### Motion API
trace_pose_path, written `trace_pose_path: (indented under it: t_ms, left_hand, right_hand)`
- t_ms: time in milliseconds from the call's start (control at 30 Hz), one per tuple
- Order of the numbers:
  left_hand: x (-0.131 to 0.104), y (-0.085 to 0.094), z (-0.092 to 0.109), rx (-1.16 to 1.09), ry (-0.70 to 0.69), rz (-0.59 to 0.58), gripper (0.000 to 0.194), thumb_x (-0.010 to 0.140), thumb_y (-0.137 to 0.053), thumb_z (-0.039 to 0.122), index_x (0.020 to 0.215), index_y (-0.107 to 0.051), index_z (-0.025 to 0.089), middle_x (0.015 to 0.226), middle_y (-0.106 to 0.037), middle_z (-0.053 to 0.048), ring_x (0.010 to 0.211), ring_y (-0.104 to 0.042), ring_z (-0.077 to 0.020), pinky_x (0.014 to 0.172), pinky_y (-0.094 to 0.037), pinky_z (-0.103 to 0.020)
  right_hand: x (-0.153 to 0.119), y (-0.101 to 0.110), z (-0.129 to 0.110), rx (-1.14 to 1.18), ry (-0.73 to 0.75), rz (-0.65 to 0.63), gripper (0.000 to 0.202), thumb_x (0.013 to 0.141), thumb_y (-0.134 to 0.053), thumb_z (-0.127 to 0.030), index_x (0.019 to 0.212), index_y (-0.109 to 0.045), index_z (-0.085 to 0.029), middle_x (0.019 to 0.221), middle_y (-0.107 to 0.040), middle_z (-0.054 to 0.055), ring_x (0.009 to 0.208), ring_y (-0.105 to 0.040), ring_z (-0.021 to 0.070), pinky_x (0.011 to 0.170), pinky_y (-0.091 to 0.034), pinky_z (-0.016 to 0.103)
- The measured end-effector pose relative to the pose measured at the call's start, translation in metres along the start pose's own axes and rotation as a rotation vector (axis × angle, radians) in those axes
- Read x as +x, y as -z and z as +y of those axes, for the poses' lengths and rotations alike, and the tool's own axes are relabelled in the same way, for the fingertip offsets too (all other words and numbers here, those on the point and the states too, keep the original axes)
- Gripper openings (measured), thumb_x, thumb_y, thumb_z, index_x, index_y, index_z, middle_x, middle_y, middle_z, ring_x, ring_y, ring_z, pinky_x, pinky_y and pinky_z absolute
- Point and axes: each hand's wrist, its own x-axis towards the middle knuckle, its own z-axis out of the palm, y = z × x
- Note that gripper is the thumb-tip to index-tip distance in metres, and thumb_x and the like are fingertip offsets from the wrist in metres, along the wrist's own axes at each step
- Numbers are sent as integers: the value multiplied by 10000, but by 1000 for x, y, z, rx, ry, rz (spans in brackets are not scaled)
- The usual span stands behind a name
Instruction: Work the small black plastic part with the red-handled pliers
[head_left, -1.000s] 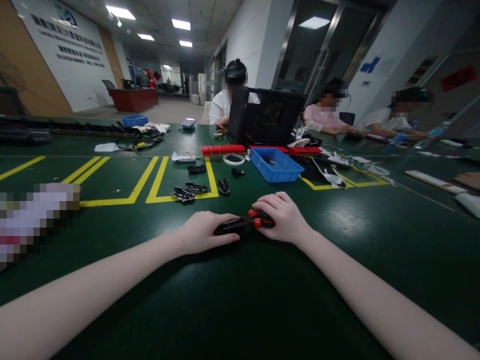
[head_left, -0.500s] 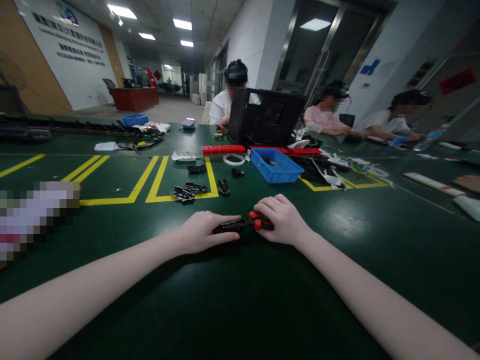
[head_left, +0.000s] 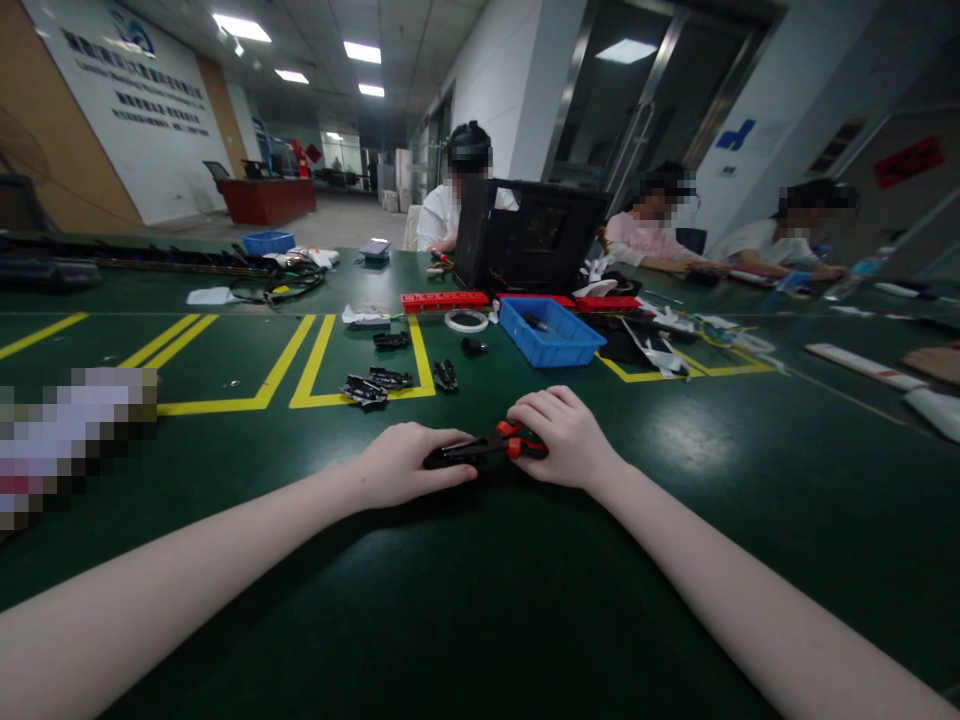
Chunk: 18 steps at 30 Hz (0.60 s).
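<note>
My right hand [head_left: 564, 437] is closed round the red-and-black handles of a pair of pliers [head_left: 496, 441]. The jaws point left and meet a small black plastic part [head_left: 448, 455]. That part lies between the thumb and fingers of my left hand [head_left: 405, 463], which grips its left end. I cannot tell exactly where the jaws bite. Beyond my hands lie several similar black parts [head_left: 365, 390], with another black piece [head_left: 445, 376] to their right.
A blue bin [head_left: 551, 345] stands past my right hand, beside a white ring [head_left: 466, 320] and red strips [head_left: 444, 300]. Behind them is a black case [head_left: 536, 235]. Yellow tape [head_left: 214, 406] marks the green table. Co-workers sit across, and a blurred-out item [head_left: 82, 430] lies at left.
The fingers of my left hand have shifted very slightly left on the black part. The pliers and my right hand look nearly unchanged; the view has moved a little.
</note>
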Motion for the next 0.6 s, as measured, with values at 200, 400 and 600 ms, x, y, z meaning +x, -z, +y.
trace_pose_path:
  t_ms: [200, 400, 600]
  left_hand:
    - [0, 0, -2, -31, -20, 10, 427, 918, -560, 458, 1293, -571, 254, 1070, -714, -17, 872, -669, -195, 704, -426, -258]
    - [0, 0, -3, -60, 1, -4, 467, 931, -528, 483, 1335, -548, 249, 1050, -720, -27, 834, -666, -199, 671, -420, -256]
    - [0, -1, -3, -7, 11, 16, 431, 931, -509, 501, 1251, -615, 232, 821, -699, -9, 672, -612, -170, 583, -358, -236]
  right_hand:
    - [0, 0, -1, 1, -9, -58, 253, 736, -598, -288, 955, -581, -163, 927, -644, 97, 824, -582, 224, 729, -403, 356]
    - [-1, -1, -1, 1, -9, -61, 256, 735, -607, -278, 958, -575, -155, 929, -640, 97, 801, -566, 215, 726, -410, 343]
    - [0, -2, -1, -5, -51, -67, 306, 748, -606, -285, 1026, -574, -160, 980, -645, 102, 837, -574, 229, 733, -416, 350]
